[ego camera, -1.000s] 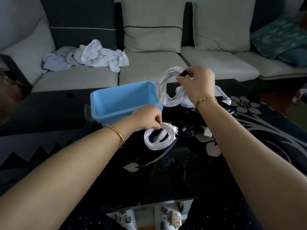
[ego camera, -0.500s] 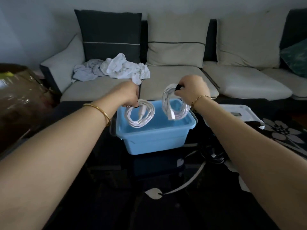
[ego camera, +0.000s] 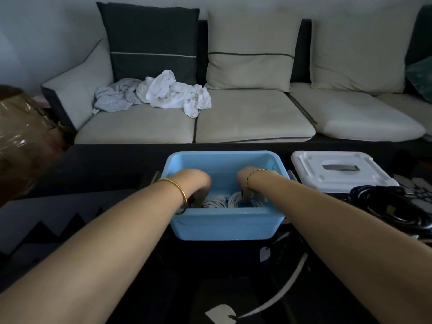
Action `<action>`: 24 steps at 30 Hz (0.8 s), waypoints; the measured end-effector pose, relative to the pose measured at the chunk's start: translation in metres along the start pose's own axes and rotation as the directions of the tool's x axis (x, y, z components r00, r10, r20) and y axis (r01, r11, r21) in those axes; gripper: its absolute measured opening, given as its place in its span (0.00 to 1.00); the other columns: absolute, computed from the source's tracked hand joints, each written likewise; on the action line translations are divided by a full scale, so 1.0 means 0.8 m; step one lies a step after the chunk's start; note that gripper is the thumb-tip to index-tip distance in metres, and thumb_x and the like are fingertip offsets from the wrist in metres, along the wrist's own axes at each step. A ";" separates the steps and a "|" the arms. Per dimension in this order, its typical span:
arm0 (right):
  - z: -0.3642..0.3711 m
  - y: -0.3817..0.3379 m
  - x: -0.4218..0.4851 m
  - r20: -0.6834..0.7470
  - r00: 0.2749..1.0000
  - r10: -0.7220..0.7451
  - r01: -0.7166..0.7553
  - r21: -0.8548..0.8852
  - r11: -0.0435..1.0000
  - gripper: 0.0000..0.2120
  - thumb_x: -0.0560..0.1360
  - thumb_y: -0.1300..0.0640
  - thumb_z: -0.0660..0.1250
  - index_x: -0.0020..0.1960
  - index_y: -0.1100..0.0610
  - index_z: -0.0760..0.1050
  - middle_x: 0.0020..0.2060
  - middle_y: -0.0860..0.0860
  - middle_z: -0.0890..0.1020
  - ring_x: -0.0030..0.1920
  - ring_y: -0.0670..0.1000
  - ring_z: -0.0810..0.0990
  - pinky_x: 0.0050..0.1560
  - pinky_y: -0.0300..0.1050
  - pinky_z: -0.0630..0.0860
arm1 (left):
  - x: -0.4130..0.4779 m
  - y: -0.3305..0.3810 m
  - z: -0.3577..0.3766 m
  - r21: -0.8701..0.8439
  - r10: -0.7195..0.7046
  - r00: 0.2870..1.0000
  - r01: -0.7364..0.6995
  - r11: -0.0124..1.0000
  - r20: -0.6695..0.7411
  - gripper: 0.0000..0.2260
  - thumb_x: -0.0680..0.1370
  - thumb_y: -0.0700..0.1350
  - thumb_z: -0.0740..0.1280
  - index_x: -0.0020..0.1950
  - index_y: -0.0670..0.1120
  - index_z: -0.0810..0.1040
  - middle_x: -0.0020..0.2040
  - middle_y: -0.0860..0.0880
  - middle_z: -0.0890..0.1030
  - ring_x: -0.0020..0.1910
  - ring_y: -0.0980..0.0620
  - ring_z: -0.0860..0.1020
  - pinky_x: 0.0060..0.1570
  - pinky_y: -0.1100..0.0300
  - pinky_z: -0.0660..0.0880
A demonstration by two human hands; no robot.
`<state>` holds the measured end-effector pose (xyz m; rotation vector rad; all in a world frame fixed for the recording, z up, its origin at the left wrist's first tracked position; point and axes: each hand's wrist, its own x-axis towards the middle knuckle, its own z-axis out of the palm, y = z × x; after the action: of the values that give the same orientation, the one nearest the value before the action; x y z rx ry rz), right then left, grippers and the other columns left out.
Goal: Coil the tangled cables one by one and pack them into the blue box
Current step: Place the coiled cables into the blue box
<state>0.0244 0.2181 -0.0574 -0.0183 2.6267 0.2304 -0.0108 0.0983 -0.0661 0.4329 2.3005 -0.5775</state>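
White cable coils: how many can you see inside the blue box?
2. One white coil lies by the left hand, the other coil by the right hand, both low in the blue box. Its near wall may hide more.

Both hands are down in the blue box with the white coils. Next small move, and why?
Probably open the left hand and right hand and lift them straight out of the blue box: the white coils lie low inside it, grip hidden behind its near wall, and the black cables wait on the table to its right.
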 end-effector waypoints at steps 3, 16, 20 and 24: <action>-0.002 0.001 -0.008 0.027 1.000 -0.010 0.010 0.003 1.000 0.15 0.78 0.60 0.62 0.64 0.63 0.72 0.61 0.59 0.75 0.56 0.58 0.73 0.62 0.51 0.68 | -0.016 0.002 0.001 0.071 -0.001 0.999 0.004 0.997 -0.040 0.08 0.79 0.47 0.65 0.48 0.43 0.78 0.37 0.49 0.75 0.46 0.47 0.75 0.56 0.56 0.74; 0.037 0.184 -0.181 -0.578 0.608 0.544 -0.029 0.669 0.743 0.15 0.75 0.65 0.61 0.56 0.53 0.79 0.55 0.56 0.80 0.54 0.58 0.78 0.56 0.49 0.76 | -0.109 0.168 -0.095 -0.432 0.136 0.683 -0.590 0.682 -0.717 0.11 0.79 0.34 0.58 0.50 0.31 0.78 0.43 0.37 0.83 0.35 0.41 0.81 0.37 0.55 0.79; 0.060 0.241 -0.192 -0.306 0.835 0.457 -0.240 0.545 0.803 0.21 0.74 0.64 0.62 0.67 0.56 0.72 0.64 0.55 0.75 0.63 0.56 0.74 0.62 0.45 0.71 | -0.114 0.235 -0.085 -0.326 0.269 0.720 -0.571 0.753 -0.640 0.13 0.80 0.34 0.59 0.61 0.36 0.76 0.57 0.39 0.80 0.53 0.42 0.81 0.45 0.56 0.77; 0.074 0.246 -0.177 -0.116 0.938 0.328 -0.239 0.471 0.849 0.30 0.74 0.62 0.65 0.74 0.54 0.61 0.70 0.54 0.69 0.66 0.56 0.70 0.63 0.46 0.70 | -0.094 0.260 -0.071 -0.178 0.259 0.818 -0.397 0.900 -0.513 0.15 0.80 0.38 0.58 0.65 0.38 0.73 0.62 0.40 0.76 0.60 0.41 0.75 0.60 0.53 0.71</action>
<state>0.1661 0.4180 -0.0080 0.5392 2.8030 -0.3063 0.1043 0.2927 -0.0340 0.8997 2.6300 0.0481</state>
